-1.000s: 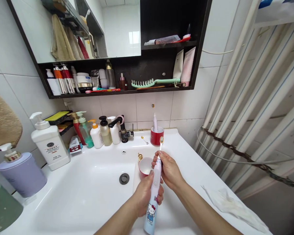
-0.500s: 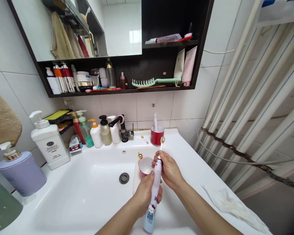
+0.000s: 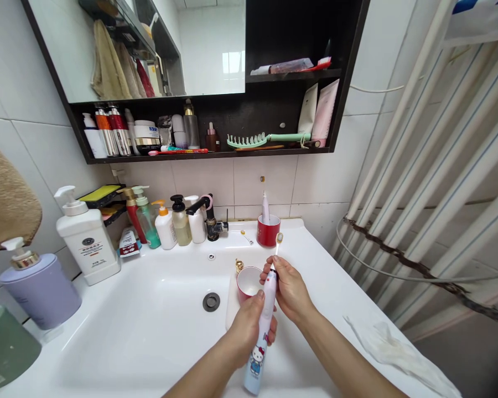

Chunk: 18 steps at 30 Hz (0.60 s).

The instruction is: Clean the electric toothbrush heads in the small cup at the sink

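An electric toothbrush (image 3: 266, 309), pale pink fading to light blue with a cartoon cat on its lower end, is held tilted over the sink's right side. My left hand (image 3: 251, 323) is wrapped round the handle. At the neck, my right hand (image 3: 288, 287) pinches the brush head (image 3: 279, 239) just above the handle's top. A red cup (image 3: 248, 283) with a white inside stands behind my left hand, partly covered by it. Behind, a second red cup (image 3: 269, 232) holds another toothbrush (image 3: 265, 207). A loose brush head (image 3: 246, 237) lies on the sink ledge.
Below my hands is a white sink (image 3: 149, 331). A black faucet (image 3: 211, 218) and several pump bottles (image 3: 180, 224) line its back. Above hangs a dark cabinet (image 3: 228, 160). A crumpled white cloth (image 3: 390, 345) lies on the right rim, beside white pipes (image 3: 419, 193).
The view has shifted slightly, so everything sits a little further right. Both hands keep the same grip on the toothbrush.
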Each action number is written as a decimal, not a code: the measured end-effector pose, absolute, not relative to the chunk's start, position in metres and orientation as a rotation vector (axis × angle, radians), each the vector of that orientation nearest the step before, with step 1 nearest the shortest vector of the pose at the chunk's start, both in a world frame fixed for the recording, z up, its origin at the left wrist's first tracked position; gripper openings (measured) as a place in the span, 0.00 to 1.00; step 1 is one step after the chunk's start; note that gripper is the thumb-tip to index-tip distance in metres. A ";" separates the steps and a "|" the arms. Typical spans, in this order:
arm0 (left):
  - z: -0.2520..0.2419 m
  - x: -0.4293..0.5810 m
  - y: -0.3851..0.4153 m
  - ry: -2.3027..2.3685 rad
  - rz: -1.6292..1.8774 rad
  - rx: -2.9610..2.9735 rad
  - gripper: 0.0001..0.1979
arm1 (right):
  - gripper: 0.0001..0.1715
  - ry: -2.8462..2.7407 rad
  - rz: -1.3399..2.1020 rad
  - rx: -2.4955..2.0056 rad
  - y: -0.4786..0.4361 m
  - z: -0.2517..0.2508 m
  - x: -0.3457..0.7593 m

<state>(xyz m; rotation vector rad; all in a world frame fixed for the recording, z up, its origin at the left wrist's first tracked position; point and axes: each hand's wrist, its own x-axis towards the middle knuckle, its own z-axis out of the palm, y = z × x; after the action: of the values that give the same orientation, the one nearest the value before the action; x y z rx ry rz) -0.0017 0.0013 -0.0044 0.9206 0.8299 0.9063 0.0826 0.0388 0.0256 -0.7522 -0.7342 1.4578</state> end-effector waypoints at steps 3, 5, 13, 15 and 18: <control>-0.006 0.000 0.001 0.877 0.934 0.964 0.22 | 0.08 -0.723 1.437 -0.777 0.039 0.024 0.084; -0.006 0.000 0.001 0.851 0.870 0.900 0.21 | 0.08 -0.711 1.444 -0.778 0.039 0.023 0.084; 0.000 -0.008 0.002 0.846 0.765 0.926 0.24 | 0.07 -0.693 1.415 -0.753 0.046 0.024 0.092; 0.000 -0.009 0.001 0.861 0.734 0.960 0.25 | 0.08 -0.690 1.322 -0.782 0.053 0.025 0.101; 0.001 -0.011 0.002 0.863 0.811 0.889 0.24 | 0.10 -0.946 1.165 -1.009 0.067 0.024 0.111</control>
<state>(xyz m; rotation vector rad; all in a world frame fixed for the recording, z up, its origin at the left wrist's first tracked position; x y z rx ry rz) -0.0108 0.0024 0.0006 0.8887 0.8635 0.8106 0.1107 0.0668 0.0239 -1.0086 -0.9455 1.1650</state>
